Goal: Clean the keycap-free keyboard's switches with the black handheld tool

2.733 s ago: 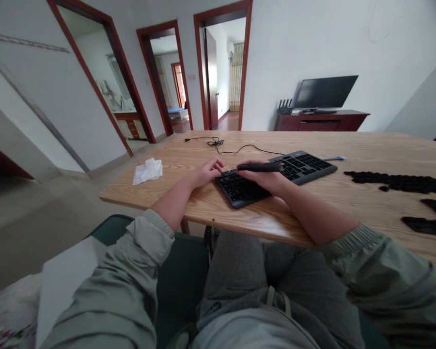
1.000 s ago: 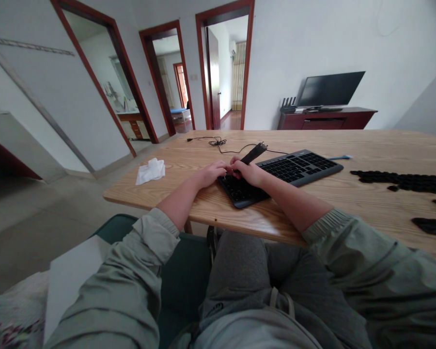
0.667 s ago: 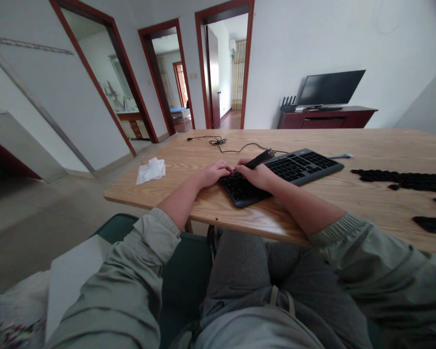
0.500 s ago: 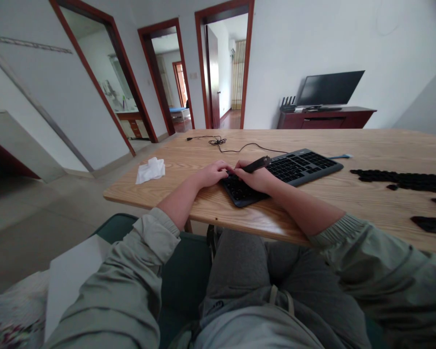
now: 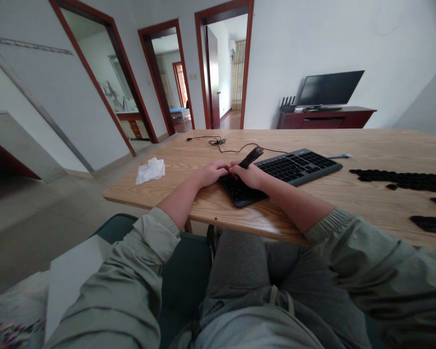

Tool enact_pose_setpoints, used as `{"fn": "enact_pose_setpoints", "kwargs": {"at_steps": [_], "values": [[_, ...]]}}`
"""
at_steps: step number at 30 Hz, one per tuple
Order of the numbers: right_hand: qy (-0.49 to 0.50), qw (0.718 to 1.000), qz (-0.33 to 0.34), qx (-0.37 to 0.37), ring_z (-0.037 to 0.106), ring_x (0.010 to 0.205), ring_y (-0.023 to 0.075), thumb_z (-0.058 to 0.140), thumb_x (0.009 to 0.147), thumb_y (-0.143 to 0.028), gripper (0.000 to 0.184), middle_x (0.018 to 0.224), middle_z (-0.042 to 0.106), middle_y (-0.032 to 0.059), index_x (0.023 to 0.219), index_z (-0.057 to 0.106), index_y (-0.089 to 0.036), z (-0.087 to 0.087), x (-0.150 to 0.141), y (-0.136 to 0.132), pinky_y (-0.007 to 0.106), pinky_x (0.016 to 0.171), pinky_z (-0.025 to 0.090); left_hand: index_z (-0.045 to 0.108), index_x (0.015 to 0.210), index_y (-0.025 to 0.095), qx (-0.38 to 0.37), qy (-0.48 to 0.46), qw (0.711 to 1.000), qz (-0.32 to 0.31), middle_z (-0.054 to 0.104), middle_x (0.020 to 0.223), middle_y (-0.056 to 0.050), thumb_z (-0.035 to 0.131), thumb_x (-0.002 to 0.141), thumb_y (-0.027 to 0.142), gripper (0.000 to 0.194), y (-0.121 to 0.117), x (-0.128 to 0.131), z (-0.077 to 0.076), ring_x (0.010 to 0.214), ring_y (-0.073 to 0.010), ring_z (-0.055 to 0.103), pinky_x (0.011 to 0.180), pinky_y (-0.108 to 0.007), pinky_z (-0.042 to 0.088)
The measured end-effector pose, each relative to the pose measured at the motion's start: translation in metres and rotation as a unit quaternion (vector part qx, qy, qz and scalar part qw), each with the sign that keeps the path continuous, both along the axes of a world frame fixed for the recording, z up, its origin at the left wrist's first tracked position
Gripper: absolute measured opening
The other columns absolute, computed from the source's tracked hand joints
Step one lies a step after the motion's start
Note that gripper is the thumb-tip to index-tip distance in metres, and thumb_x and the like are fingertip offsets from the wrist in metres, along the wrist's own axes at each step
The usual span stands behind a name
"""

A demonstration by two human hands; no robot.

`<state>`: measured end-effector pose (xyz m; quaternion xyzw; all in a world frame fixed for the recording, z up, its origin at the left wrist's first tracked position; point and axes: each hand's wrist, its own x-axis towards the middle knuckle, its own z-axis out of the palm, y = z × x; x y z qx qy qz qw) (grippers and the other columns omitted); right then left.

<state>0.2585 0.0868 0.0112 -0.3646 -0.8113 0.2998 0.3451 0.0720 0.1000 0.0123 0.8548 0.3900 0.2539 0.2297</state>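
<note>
The person's right hand (image 5: 247, 175) pinches a slim black pen-shaped tool (image 5: 250, 157) between thumb and fingers; the tool tilts up and away, its lower end hidden in the grip, so what it touches cannot be made out. The left hand (image 5: 212, 174) lies with fingers loosely curled and close together, its fingertips against the right hand; whether it grips anything cannot be told. Both hands sit over the left end of a flat black computer keyboard (image 5: 298, 167), covering the keys there; the keyboard lies on a pale wooden table (image 5: 385, 145). A thin black cable (image 5: 218, 141) lies coiled beyond the hands, and a crumpled white tissue (image 5: 150, 170) sits left of them; a small blue object (image 5: 339, 156) lies just past the keyboard's far corner. Blurred rows of small black pieces (image 5: 396, 175) lie at the right, too indistinct to identify; the table's right side runs out of view. Farther off, a dark flat-screen monitor (image 5: 329, 88) stands on a dark red cabinet (image 5: 325, 118).
</note>
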Motion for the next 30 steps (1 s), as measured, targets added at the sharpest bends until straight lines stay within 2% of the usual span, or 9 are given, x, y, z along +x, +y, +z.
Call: {"fn": "enact_pose_setpoints", "kwargs": {"at_steps": [3,8,13,17,21,26,30], "values": [[-0.02,0.998,0.003,0.062,0.054,0.079,0.0174,0.047,0.085,-0.03,0.014,0.078,0.058,0.0015,0.079,0.054,-0.02,0.001,0.002,-0.004,0.029,0.074,0.041,0.068,0.096,0.016,-0.005,-0.015,1.0,0.006,0.066,0.104,-0.006,0.049,0.085,0.034,0.029,-0.002,0.0,0.001,0.103,-0.022,0.057,0.102,-0.038,0.042],[-0.16,0.979,-0.026,0.126,0.056,0.078,0.0186,0.047,0.091,-0.033,0.017,0.087,0.064,0.0039,0.094,0.058,-0.021,0.006,0.012,-0.017,0.03,0.073,0.04,0.069,0.086,0.017,0.029,-0.027,0.999,-0.013,0.065,0.099,-0.005,0.05,0.083,0.028,0.022,-0.003,0.0,0.002,0.102,-0.0202,0.057,0.101,-0.037,0.042],[-0.133,0.983,0.004,0.124,0.056,0.079,0.0185,0.046,0.091,-0.032,0.016,0.086,0.063,0.0035,0.092,0.057,-0.021,0.002,0.015,-0.013,0.031,0.075,0.041,0.071,0.085,0.017,0.04,-0.021,0.999,-0.02,0.064,0.101,-0.006,0.049,0.082,0.024,0.023,-0.003,0.0,0.003,0.103,-0.0203,0.058,0.101,-0.036,0.043],[-0.047,0.994,0.026,0.091,0.053,0.077,0.0178,0.045,0.086,-0.029,0.014,0.079,0.059,0.0025,0.081,0.055,-0.02,-0.001,0.005,-0.001,0.031,0.074,0.04,0.07,0.092,0.015,0.039,-0.008,0.999,-0.012,0.065,0.102,-0.008,0.047,0.082,0.024,0.027,-0.004,0.0,0.002,0.103,-0.0216,0.058,0.1,-0.037,0.043],[0.02,1.0,-0.004,0.005,0.047,0.068,0.0163,0.045,0.082,-0.029,0.017,0.066,0.051,0.0001,0.069,0.05,-0.02,-0.002,-0.004,0.003,0.03,0.066,0.038,0.067,0.098,0.013,0.031,-0.011,0.999,0.0,0.066,0.105,-0.008,0.044,0.079,0.02,0.03,-0.005,0.001,0.001,0.104,-0.0219,0.058,0.102,-0.038,0.042],[0.044,0.998,-0.032,-0.044,0.044,0.06,0.0153,0.044,0.083,-0.032,0.025,0.056,0.046,-0.0005,0.06,0.045,-0.021,-0.005,-0.001,0.0,0.03,0.059,0.034,0.065,0.096,0.015,0.006,-0.016,1.0,0.018,0.067,0.099,-0.005,0.042,0.077,0.02,0.03,-0.006,0.0,0.0,0.098,-0.0205,0.058,0.096,-0.037,0.045],[0.029,0.995,-0.052,-0.085,0.043,0.055,0.0144,0.042,0.083,-0.031,0.03,0.054,0.046,0.0006,0.055,0.044,-0.021,-0.004,0.001,0.003,0.031,0.057,0.033,0.067,0.096,0.016,0.023,-0.005,1.0,-0.002,0.067,0.106,-0.006,0.043,0.075,0.019,0.032,-0.004,0.0,-0.001,0.106,-0.021,0.057,0.104,-0.037,0.041]]}}
